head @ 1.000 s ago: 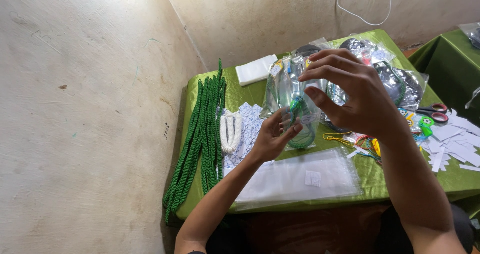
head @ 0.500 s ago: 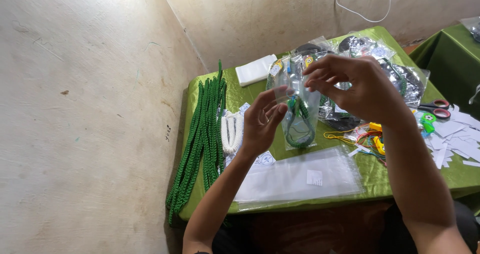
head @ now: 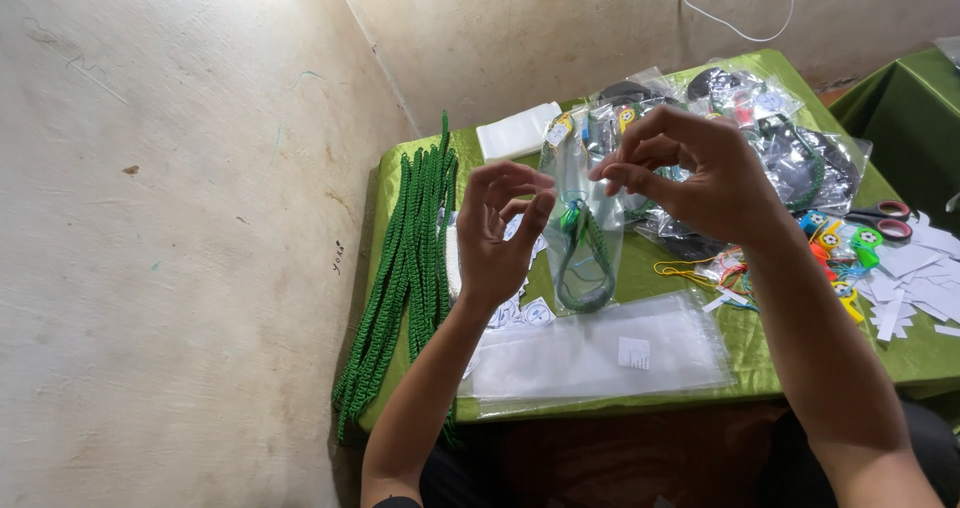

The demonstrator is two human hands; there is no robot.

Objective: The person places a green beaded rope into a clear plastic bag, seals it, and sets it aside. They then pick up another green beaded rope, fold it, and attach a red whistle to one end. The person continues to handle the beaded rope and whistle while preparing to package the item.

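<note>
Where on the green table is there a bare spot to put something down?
Bare green cloth shows at the front right corner, between the flat clear bags and the paper scraps. The back, around the filled packets, is crowded; green cords fill the left edge.

Tabletop [head: 900,353] crowded: green cords [head: 405,258] line left edge, flat clear bags [head: 600,353] fill front, packets [head: 770,138] behind, scissors [head: 885,218] and paper slips [head: 915,283] right. Bare strip between cords and bags.
</note>
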